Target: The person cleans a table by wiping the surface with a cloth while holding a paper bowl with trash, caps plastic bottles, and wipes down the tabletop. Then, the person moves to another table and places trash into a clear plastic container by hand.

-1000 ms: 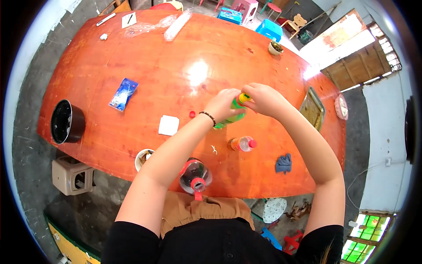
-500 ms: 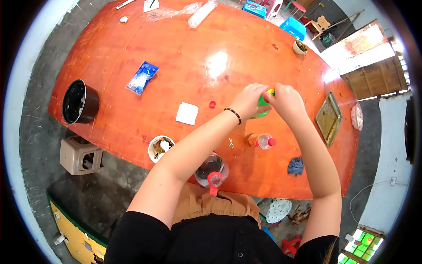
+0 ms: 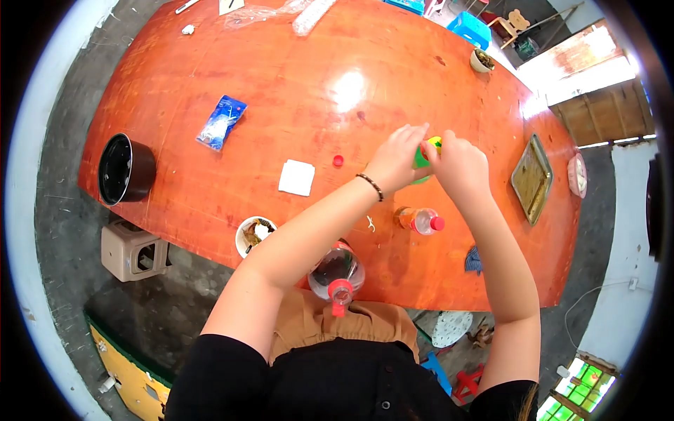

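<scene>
My left hand (image 3: 399, 160) is wrapped around a green bottle (image 3: 421, 158), most of it hidden by the fingers. My right hand (image 3: 458, 163) grips the bottle's yellow top (image 3: 435, 143) with closed fingers. Just below my hands, on the table, stands a small bottle with an orange label and red cap (image 3: 420, 220). Nearer my body is a large clear bottle (image 3: 337, 270) with a red neck, uncapped as far as I can see. A loose red cap (image 3: 338, 161) lies to the left of my left hand, beside a white napkin (image 3: 297, 177).
On the orange table (image 3: 274, 77) are a black pot (image 3: 126, 170), a blue packet (image 3: 222, 123), a bowl of food scraps (image 3: 254, 236), a metal tray (image 3: 532, 179), a small bowl (image 3: 481, 61) and a dark cloth (image 3: 474, 260). A beige stool (image 3: 133, 251) stands at the left.
Both hands stay on the green bottle, with only slight shifts of the fingers. The view has tilted a little, so the table's things sit slightly differently.
</scene>
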The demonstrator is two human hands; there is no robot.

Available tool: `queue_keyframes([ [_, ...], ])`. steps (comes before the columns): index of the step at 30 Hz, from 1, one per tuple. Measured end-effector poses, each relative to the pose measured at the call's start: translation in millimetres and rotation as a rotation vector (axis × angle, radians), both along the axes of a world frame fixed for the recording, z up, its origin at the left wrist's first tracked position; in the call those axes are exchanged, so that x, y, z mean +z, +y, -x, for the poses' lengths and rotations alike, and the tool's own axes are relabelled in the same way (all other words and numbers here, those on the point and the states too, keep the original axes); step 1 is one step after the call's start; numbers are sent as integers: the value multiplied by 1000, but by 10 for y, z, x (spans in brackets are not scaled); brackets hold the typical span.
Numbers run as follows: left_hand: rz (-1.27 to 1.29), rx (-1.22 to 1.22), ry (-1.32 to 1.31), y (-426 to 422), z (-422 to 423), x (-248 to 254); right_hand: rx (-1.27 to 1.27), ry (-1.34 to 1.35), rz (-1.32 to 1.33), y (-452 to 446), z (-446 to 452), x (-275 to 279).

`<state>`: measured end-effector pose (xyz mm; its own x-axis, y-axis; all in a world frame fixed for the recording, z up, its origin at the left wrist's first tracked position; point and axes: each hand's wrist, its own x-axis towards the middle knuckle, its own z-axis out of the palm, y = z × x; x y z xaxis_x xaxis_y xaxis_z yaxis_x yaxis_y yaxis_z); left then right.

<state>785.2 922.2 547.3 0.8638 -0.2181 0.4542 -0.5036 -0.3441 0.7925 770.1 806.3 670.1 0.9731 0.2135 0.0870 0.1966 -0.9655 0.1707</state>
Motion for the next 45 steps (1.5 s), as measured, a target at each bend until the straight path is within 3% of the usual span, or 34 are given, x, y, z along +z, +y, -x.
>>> queue_keyframes([
  [2, 144, -22, 34, 84, -72, -88, -7, -26, 41, 14, 30, 2],
  [4, 643, -20, 308, 334, -172, -322, -92, -22, -77, 26, 136, 222],
  [6, 377, 144, 350, 754, -173, -791, -155, -28, -255, -56, 296, 335],
  [8, -204, 314, 293, 963, -116, -1379, -192, -49, -490, -217, 468, 339],
  [11, -471, 265, 367, 1001, -9, -1692, -193, 13, -738, -294, 795, 261],
  [20, -564, 272, 305, 821, -240, -2159, -251, 122, -987, -219, 1349, -138],
  [23, -42, 218, 399, 878, -93, -1673, -227, 162, -1128, -173, 1420, -283],
  [29, 505, -39, 457, 1049, 1116, 34, -302, 549, -1594, 72, 1437, -397],
  [33, 277, -97, 252, 1114, 1771, 636, -126, 725, -1716, 323, 1567, -369],
  [35, 197, -88, 103, 1124, 1893, 686, -52, 810, -1733, 380, 1646, -302],
  [41, 79, -84, -116, 1229, 2085, 691, 3, 731, -1741, 564, 1946, -18],
  [42, 124, -74, -111, 1242, 2134, 687, 35, 632, -1658, 571, 1988, -46],
  [45, 235, -127, 42, 1357, 2244, 587, 266, 302, -974, 552, 2092, 117],
])
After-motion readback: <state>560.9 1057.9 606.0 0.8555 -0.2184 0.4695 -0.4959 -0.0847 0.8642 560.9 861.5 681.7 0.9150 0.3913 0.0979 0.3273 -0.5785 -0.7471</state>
